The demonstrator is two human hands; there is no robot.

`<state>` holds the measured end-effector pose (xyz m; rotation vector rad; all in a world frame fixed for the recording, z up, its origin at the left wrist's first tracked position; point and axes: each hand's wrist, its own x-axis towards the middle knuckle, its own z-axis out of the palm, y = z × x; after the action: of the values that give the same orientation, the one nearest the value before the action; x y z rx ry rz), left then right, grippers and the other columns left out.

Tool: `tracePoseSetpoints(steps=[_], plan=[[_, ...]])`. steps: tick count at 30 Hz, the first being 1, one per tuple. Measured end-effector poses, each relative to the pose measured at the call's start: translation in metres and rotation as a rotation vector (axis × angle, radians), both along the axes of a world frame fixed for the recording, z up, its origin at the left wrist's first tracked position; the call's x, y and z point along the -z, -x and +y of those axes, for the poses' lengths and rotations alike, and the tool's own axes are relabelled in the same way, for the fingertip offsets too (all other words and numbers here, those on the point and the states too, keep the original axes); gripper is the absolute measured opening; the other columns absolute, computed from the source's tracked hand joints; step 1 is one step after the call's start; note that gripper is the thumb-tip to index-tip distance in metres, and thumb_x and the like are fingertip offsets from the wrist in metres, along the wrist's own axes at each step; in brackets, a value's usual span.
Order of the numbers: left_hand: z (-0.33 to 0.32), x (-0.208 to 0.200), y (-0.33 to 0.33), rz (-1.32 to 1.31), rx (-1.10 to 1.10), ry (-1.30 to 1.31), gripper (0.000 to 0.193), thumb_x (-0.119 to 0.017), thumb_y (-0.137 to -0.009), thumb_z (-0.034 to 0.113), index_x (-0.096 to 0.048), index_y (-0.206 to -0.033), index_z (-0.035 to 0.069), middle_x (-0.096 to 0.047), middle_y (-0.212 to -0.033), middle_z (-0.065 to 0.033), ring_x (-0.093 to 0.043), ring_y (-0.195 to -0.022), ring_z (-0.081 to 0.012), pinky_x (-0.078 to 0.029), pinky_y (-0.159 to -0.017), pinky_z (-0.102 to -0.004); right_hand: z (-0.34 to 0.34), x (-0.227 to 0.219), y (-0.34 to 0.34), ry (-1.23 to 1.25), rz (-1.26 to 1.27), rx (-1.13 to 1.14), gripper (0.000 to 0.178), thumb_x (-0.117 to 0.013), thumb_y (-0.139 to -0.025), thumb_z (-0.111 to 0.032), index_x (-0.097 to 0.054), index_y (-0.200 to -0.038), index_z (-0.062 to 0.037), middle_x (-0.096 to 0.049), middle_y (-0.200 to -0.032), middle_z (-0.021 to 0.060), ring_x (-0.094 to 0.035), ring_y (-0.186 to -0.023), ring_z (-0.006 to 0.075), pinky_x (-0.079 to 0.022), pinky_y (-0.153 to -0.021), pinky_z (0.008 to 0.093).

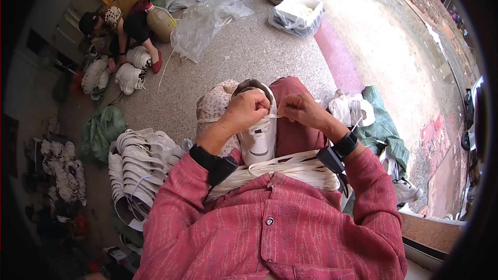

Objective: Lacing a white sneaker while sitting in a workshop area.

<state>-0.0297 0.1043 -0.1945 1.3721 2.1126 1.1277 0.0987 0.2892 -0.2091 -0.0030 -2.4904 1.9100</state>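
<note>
Head view: left hand [248,109] and right hand [302,110] pinch a lace [273,116] in their grip; white box [295,19] holds pale contents [301,9].

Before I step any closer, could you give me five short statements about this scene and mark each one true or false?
1. The person's left hand and right hand are both at a white, perforated shoe upper in the lap. True.
2. The bundle of pale, flat laces lies on the grey speckled floor. False: the pale, flat laces lie across the person's lap.
3. Stacked white, curved shoe uppers stand on the person's left. True.
4. The co-worker's visible shoe, at upper left, is blue. False: it is a red shoe.
5. A white, rectangular, open-topped box has clear plastic around it. True.
</note>
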Motion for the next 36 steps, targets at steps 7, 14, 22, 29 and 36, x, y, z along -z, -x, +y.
tracePoseSetpoints(steps=[7, 14, 22, 29, 36], plan=[[-0.002, -0.001, -0.006, 0.006, -0.044, -0.011, 0.007, -0.068, -0.077, 0.003, -0.063, -0.081, 0.0, -0.052, -0.074, 0.0003, -0.049, -0.064, -0.0076, -0.041, -0.059, -0.0249, -0.014, -0.011, 0.006, 0.174, -0.159, 0.089, 0.016, -0.065, -0.087, -0.014, -0.065, -0.08, 0.0002, -0.057, -0.066, 0.0001, -0.051, -0.059, 0.0061, -0.041, -0.054, 0.0239], [-0.003, -0.001, -0.007, 0.032, -0.06, -0.053, 0.01, -0.069, -0.077, 0.004, -0.064, -0.084, 0.0, -0.053, -0.075, -0.0004, -0.05, -0.064, -0.0076, -0.042, -0.059, -0.0245, 0.013, -0.012, 0.029, -0.441, 0.26, 0.018, 0.022, -0.075, -0.075, -0.011, -0.068, -0.094, -0.0031, -0.06, -0.073, 0.0024, -0.058, -0.066, 0.0159, -0.045, -0.059, 0.0298], [-0.001, -0.008, -0.009, 0.01, -0.07, 0.008, 0.01, -0.07, -0.076, 0.005, -0.065, -0.083, 0.001, -0.053, -0.074, 0.0006, -0.05, -0.064, -0.0073, -0.042, -0.059, -0.0242, 0.025, -0.039, 0.041, -0.294, 0.056, -0.297, 0.047, -0.08, -0.069, -0.009, -0.067, -0.114, -0.011, -0.058, -0.094, 0.0065, -0.059, -0.084, 0.0196, -0.048, -0.074, 0.0303], [0.002, -0.011, -0.008, 0.007, -0.067, 0.062, 0.011, -0.07, -0.075, 0.009, -0.066, -0.082, 0.002, -0.056, -0.076, -0.0033, -0.057, -0.067, -0.0141, -0.045, -0.062, -0.0285, 0.033, -0.021, 0.053, -0.327, 0.254, -0.377, 0.037, -0.082, -0.069, -0.013, -0.068, -0.103, -0.0112, -0.058, -0.089, 0.004, -0.06, -0.079, 0.0183, -0.048, -0.07, 0.0312], [0.005, -0.018, -0.014, 0.302, -0.029, 0.043, 0.012, -0.067, -0.077, 0.014, -0.063, -0.077, 0.003, -0.059, -0.079, -0.0082, -0.063, -0.072, -0.0212, -0.049, -0.065, -0.0336, 0.026, -0.029, 0.049, -0.412, 0.187, -0.332, 0.024, -0.079, -0.071, -0.009, -0.062, -0.088, -0.0061, -0.057, -0.087, 0.0023, -0.062, -0.079, 0.0186, -0.049, -0.07, 0.0324]])
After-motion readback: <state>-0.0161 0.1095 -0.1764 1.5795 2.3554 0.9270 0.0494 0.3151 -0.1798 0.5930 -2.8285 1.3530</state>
